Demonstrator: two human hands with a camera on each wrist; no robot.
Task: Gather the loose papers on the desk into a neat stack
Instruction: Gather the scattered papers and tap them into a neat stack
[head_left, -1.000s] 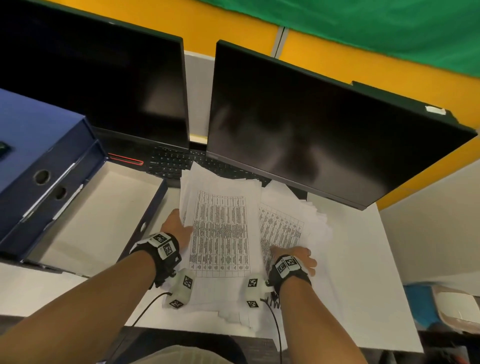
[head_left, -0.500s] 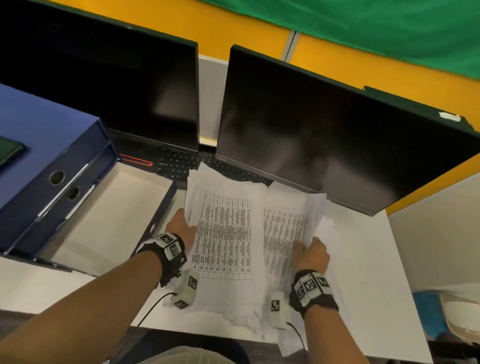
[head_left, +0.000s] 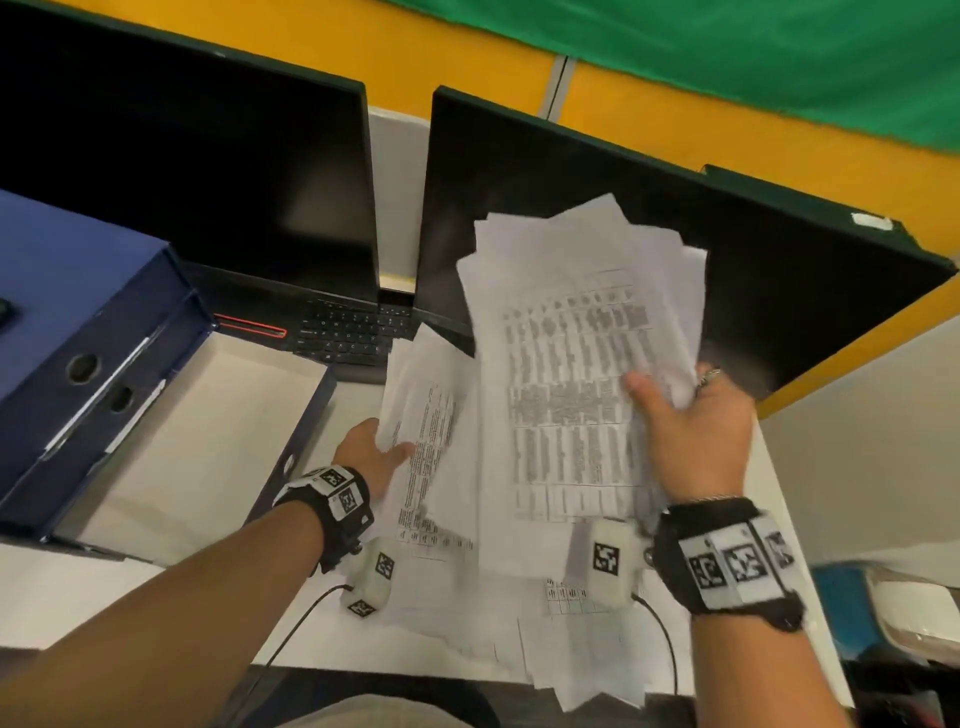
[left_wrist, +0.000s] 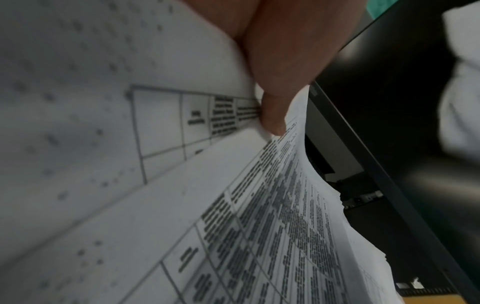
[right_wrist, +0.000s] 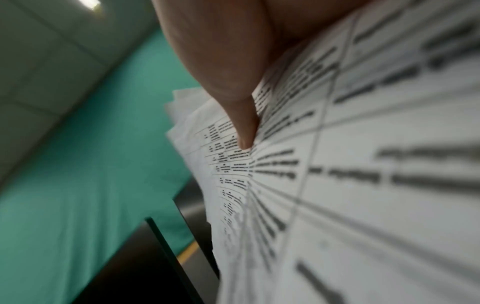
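Observation:
My right hand (head_left: 675, 410) grips a thick, uneven bundle of printed papers (head_left: 576, 384) by its right edge and holds it raised in front of the right monitor; the thumb (right_wrist: 241, 115) presses on the top sheet. My left hand (head_left: 379, 447) pinches the left edge of a second pile of papers (head_left: 431, 415), thumb (left_wrist: 275, 115) on top, fingers hidden beneath. More loose sheets (head_left: 524, 644) lie on the white desk (head_left: 795, 519) near the front edge, some hanging over it.
Two dark monitors (head_left: 208, 176) (head_left: 753, 270) stand behind the papers, with a laptop keyboard (head_left: 348, 332) under them. A blue box file (head_left: 67, 322) and its open tray (head_left: 197, 441) sit at the left. Cables run from both wrists.
My right hand has slid under the right-hand papers, gripped them and lifted the bundle off the desk. My left hand has curled round the left pile's edge and raised it a little.

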